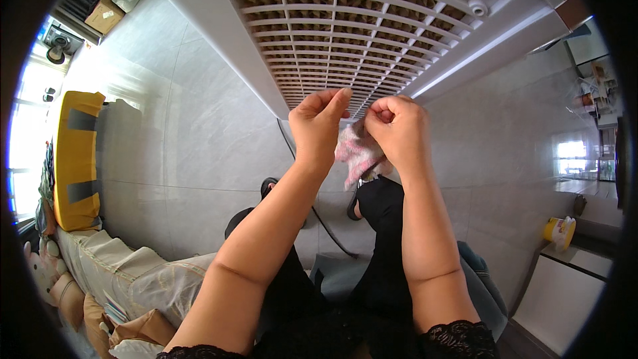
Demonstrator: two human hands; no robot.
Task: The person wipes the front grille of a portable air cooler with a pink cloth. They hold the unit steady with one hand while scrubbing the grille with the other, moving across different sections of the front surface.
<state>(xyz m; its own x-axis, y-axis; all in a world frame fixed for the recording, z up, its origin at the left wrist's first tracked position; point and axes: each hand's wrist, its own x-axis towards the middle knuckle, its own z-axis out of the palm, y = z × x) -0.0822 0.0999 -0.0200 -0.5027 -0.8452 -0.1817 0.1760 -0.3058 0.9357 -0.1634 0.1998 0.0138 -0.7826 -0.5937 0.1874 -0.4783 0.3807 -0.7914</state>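
A tall white appliance panel with a slatted grille (355, 53) stands right in front of me, and brown honeycomb-like material shows behind its slats. At the grille's lower end my left hand (315, 125) is closed in a pinch, thumb against the curled fingers. Whatever it may hold there is hidden. Beside it, my right hand (403, 129) is closed with its fingers bunched around a pink and white cloth (357, 154). The cloth hangs crumpled below that hand, above my knee. A small gap separates the two hands.
A dark cable (325, 226) runs over the grey tiled floor (199, 133) between my feet. To the left stand a yellow and grey box-like item (78, 159) and a covered sofa (143, 272). A yellow tub (559, 231) sits on a white cabinet (561, 289) at right.
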